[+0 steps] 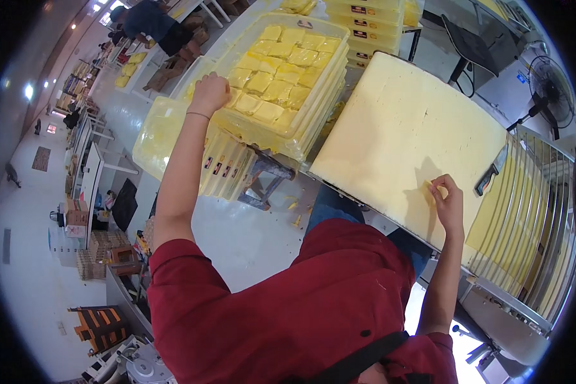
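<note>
My left hand (211, 94) is closed, its fingers curled down at the left edge of a translucent plastic crate (339, 40). What its fingertips hold, if anything, is hidden. Rows of soft yellow squares (281, 69) fill that crate, looking glossy under a clear film. To the right, a big cream-yellow sheet (403, 121), perhaps cake or dough, covers a dark-edged tray. Over its near right part my right hand (448, 200) pinches a small yellowish scrap (428, 186). A black-handled knife (488, 179) lies at the sheet's right edge.
A metal rack (525, 217) with yellow sheets stands at right, with a fan (547, 96) behind it. Stacked yellow crates (365, 32) stand at the back. A translucent lid (157, 137) sticks out left of the crates. Another person (153, 29) bends over a far table.
</note>
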